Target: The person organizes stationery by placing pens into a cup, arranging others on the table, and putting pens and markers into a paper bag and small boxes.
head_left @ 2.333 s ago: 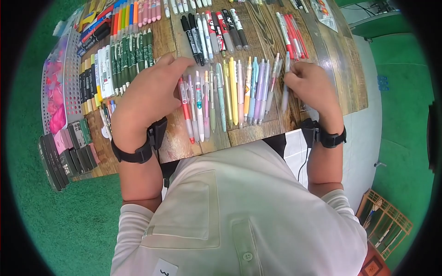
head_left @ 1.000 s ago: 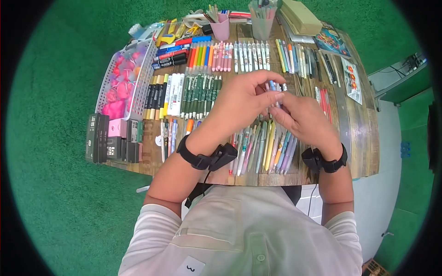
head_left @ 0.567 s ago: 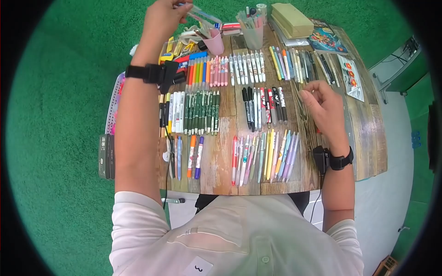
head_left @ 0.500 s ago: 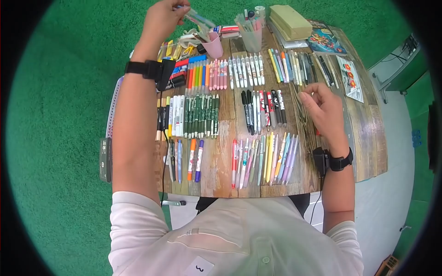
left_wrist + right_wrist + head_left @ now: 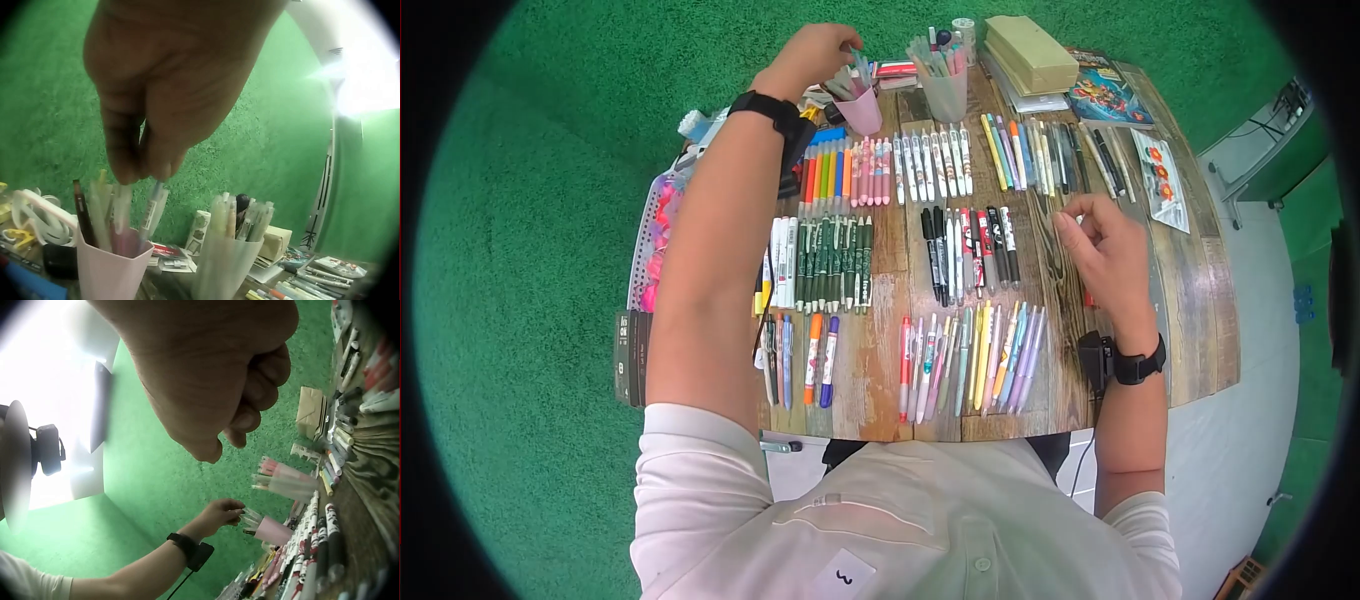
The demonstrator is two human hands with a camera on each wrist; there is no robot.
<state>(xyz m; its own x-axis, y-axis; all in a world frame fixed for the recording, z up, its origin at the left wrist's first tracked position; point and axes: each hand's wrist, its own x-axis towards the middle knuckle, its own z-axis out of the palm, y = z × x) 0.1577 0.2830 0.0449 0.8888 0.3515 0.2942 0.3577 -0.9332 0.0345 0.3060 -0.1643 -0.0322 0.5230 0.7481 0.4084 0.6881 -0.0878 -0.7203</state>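
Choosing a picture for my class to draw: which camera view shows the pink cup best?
The left wrist view: the pink cup is largest there, its wall and rim clear, though its base is cut off. The head view shows it small, from above, near the left hand; the right wrist view, small and turned sideways.

A tan block (image 5: 1032, 57) sits beside a book (image 5: 1112, 98) — a flowered packet (image 5: 1166, 190) lies nearer; a basket (image 5: 641, 252) and black box (image 5: 629, 355) stand left on the counter (image 5: 866, 385).
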